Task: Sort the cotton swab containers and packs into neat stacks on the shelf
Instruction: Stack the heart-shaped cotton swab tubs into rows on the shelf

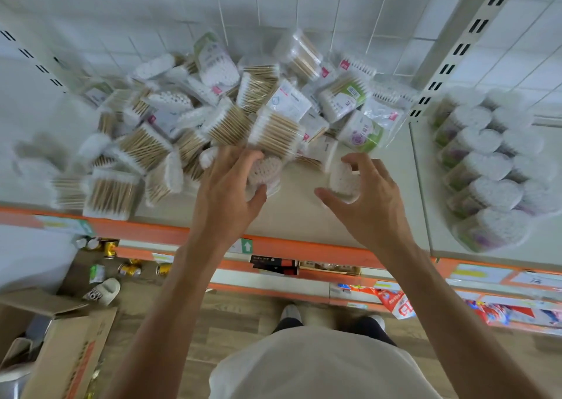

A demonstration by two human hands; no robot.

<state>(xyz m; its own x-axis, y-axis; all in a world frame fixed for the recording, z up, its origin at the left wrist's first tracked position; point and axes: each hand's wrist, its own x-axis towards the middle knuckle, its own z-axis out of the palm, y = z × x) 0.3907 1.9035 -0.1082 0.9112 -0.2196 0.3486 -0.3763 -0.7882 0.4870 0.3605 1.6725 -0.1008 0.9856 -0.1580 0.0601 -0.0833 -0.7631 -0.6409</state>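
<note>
- Left hand [226, 182] grips a heart-shaped swab container [264, 172] near the shelf [304, 213] front edge.
- Right hand [363, 194] curls around another heart-shaped container [343, 182] beside it.
- Jumbled swab packs [213, 112] fill the shelf's back.

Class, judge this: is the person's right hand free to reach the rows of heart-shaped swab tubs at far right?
Probably not yet: the right hand already grips a heart-shaped tub, though nothing blocks the rows.

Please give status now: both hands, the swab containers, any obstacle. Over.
Left hand grips heart-shaped container. Right hand grips second heart-shaped container. Loose pile unsorted behind; neat rows on right section. No obstacle seen.
</note>
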